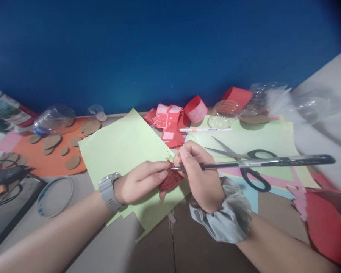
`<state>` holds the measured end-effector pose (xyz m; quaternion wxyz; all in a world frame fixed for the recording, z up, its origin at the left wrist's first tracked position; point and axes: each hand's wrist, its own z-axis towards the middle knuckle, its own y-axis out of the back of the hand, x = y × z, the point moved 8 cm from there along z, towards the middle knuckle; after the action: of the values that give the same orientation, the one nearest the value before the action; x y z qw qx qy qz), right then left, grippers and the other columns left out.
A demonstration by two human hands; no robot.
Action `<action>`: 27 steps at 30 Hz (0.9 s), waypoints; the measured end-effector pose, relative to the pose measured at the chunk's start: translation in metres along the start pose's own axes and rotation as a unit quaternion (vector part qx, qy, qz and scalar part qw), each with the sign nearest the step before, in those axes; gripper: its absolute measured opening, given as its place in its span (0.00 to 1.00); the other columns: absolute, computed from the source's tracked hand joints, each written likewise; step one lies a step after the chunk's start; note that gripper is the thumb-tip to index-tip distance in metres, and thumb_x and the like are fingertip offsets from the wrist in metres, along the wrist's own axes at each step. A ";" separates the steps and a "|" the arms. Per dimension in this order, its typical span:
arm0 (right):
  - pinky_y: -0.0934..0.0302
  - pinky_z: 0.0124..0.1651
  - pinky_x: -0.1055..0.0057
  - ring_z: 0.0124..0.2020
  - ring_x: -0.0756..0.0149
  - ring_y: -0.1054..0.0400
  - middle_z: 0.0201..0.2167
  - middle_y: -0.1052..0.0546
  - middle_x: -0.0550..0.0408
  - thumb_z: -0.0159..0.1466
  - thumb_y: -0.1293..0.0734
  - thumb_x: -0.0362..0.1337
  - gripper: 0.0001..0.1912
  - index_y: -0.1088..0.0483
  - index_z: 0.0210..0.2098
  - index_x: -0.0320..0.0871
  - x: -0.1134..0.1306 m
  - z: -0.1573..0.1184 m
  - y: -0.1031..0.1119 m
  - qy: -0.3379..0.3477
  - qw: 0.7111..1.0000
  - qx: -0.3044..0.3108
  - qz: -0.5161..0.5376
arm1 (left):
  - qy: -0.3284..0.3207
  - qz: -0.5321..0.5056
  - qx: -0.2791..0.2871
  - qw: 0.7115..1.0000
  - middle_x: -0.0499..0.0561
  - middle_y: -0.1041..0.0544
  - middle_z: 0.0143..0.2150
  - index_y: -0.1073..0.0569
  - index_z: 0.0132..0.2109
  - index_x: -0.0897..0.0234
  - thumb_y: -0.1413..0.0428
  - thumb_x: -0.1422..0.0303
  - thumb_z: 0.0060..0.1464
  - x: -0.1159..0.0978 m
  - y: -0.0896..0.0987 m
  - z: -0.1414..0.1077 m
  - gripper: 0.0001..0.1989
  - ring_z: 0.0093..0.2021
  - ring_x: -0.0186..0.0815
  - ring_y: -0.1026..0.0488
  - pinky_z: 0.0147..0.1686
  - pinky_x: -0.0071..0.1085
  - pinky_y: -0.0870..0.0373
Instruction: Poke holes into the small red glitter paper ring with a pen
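Observation:
My left hand [143, 180], below a grey watch, has its fingers pressed together on a small dark red patterned piece [170, 180] over light green paper [116, 146]. Closed around a long black pen [258, 163], my right hand [200, 176] wears a grey-green scrunchie at the wrist. The pen's tip touches or nearly touches the red piece, close to my left fingertips. Part of the red piece is hidden behind both hands.
Open black-handled scissors [255, 180] lie on coloured papers at right. A white marker [206, 130] and red paper shapes [173, 121] sit behind my hands. Cardboard discs [51, 141] rest on orange paper at left, near a clear plastic bottle [55, 117] and a tape ring [71, 189].

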<state>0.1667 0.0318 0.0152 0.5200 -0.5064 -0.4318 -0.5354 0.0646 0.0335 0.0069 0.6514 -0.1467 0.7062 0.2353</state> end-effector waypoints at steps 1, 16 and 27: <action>0.50 0.25 0.74 0.23 0.75 0.46 0.21 0.39 0.62 0.67 0.42 0.39 0.16 0.41 0.23 0.43 0.000 0.000 0.000 -0.002 1.000 0.000 -0.001 | 0.000 0.001 0.002 1.000 0.54 0.26 0.25 0.32 0.36 0.70 0.59 0.63 0.65 0.000 0.000 0.000 0.18 0.29 0.34 0.29 0.36 0.31 0.33; 0.50 0.25 0.74 0.22 0.75 0.47 0.20 0.40 0.62 0.67 0.43 0.37 0.16 0.42 0.23 0.43 0.003 0.000 0.000 0.016 1.000 0.002 -0.025 | 0.001 0.018 -0.002 1.000 0.53 0.27 0.24 0.33 0.32 0.69 0.60 0.64 0.66 -0.001 0.000 0.001 0.18 0.28 0.33 0.30 0.36 0.30 0.33; 0.50 0.24 0.74 0.22 0.75 0.47 0.21 0.40 0.62 0.67 0.44 0.34 0.15 0.42 0.23 0.43 0.005 0.000 -0.001 0.018 0.999 0.007 -0.043 | 0.006 0.016 -0.003 1.000 0.53 0.27 0.25 0.33 0.33 0.69 0.60 0.65 0.65 0.000 0.000 0.001 0.18 0.28 0.33 0.31 0.36 0.31 0.33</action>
<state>0.1663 0.0313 0.0205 0.5077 -0.4744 -0.4475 -0.5630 0.0653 0.0337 0.0073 0.6428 -0.1384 0.7119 0.2468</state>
